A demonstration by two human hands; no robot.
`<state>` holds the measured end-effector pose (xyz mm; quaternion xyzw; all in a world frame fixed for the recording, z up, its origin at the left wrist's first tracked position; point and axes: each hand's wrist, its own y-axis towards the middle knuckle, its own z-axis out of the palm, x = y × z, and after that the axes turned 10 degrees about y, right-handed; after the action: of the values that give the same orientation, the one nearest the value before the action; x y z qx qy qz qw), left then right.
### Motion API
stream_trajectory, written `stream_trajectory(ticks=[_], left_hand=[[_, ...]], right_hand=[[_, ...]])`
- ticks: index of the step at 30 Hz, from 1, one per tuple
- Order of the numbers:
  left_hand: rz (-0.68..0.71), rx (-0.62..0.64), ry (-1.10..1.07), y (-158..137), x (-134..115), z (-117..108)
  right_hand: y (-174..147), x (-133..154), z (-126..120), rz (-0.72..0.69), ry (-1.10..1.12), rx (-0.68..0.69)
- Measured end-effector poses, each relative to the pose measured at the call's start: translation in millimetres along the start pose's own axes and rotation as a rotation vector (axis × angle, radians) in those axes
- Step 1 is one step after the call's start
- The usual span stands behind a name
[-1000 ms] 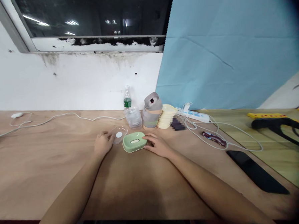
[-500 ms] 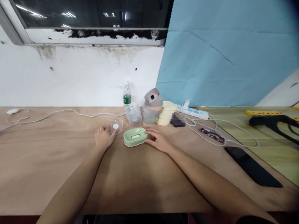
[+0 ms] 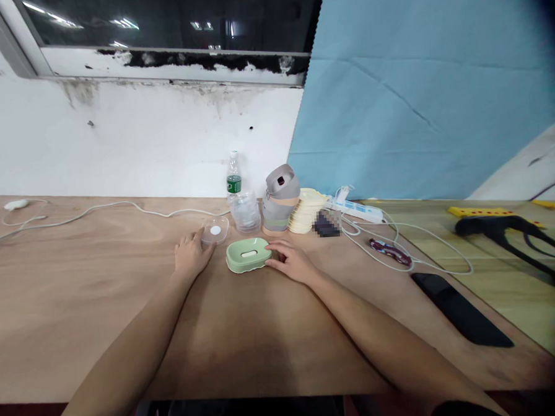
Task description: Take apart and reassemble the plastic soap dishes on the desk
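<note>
A light green soap dish (image 3: 236,264), oval with a slot in its sunken middle, sits on the table in front of me. My right hand (image 3: 292,262) grips its right end, with the thumb at the near side and the fingers at the rim. Left of the dish, my left hand (image 3: 190,255) rests on the tabletop with its fingers stretched out. Close by its fingertips and thumb lies a clear plastic tray (image 3: 221,222) with a white round spot (image 3: 215,230); whether they touch it I cannot tell.
Behind stand a stack of clear plastic trays (image 3: 245,213), a bottle with a green label (image 3: 234,183), a grey stack (image 3: 277,208) and a cream stack (image 3: 302,214). To the right are a power strip (image 3: 364,211), white cables, a maroon object (image 3: 389,252) and a black phone (image 3: 462,310).
The left thumb has drawn back a little from the clear tray. My right hand stays at the green soap dish. The whole view has shifted slightly.
</note>
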<state>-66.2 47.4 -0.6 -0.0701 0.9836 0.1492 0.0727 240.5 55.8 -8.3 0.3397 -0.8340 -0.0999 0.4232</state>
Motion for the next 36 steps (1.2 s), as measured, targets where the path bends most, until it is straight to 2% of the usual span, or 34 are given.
stream_trajectory(ticks=[3, 6, 9, 12, 15, 17, 23, 28, 36], left_hand=[[0.016, -0.104, -0.063, -4, -1, -5], [0.199, -0.198, -0.198, -14, -5, -13], [0.432, -0.132, -0.279, -25, -14, -19], [0.527, 0.020, -0.287, -32, -24, -19], [0.563, 0.148, -0.298, -34, -29, -18], [0.568, 0.176, -0.316, -34, -29, -19], [0.637, 0.154, -0.321, -33, -26, -18], [0.719, 0.096, -0.309, -32, -25, -11], [0.662, 0.085, -0.466, -37, -27, -16]], right_hand=[[0, -1, -1, 0.012, -0.002, -0.005], [0, -4, -1, 0.017, 0.000, -0.024], [1, -4, -1, 0.029, 0.001, -0.041], [0, -2, -2, 0.034, 0.003, -0.048], [-1, 0, -2, 0.033, 0.005, -0.066], [-2, 1, -2, 0.049, 0.008, -0.085], [-2, -1, 1, 0.100, 0.017, -0.134], [-2, 0, 2, 0.032, 0.030, -0.152], [-5, -1, -4, 0.006, 0.088, -0.198]])
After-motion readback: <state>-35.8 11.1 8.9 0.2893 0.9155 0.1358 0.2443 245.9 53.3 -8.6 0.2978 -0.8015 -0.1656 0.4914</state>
